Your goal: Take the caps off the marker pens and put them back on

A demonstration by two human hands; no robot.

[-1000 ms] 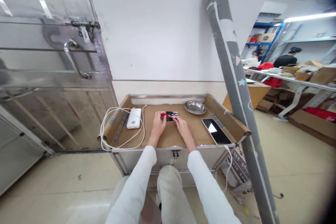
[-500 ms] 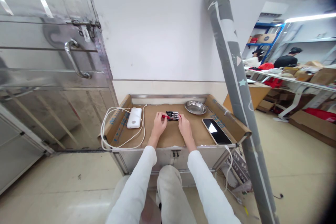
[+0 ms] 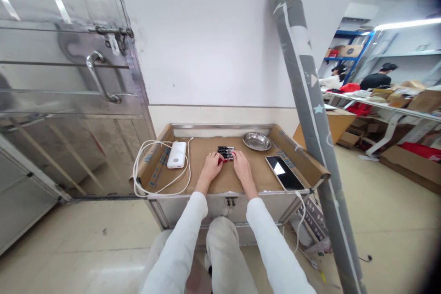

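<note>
Several black pens (image 3: 225, 149) lie side by side in a row on the brown cardboard covering of the cabinet top (image 3: 220, 181). A red pen (image 3: 227, 160) is at the near side of that row, parallel to the black ones. My left hand (image 3: 211, 166) has its fingertips closed at the red pen's left end. At its right end are the bent fingers of my right hand (image 3: 242, 166), also touching the ends of the row. Parts of the pens are hidden behind my fingers.
A white power bank (image 3: 177, 155) with a looped white cable (image 3: 138, 179) lies on the left. On the right are a steel dish (image 3: 257, 141) and a phone (image 3: 284, 172). A tall grey roll (image 3: 306, 78) leans against the wall beside the cabinet. Two people sit far right.
The red pen has come down to the near side of the black pens. My left hand has moved slightly right and nearer to me; the right hand has barely shifted.
</note>
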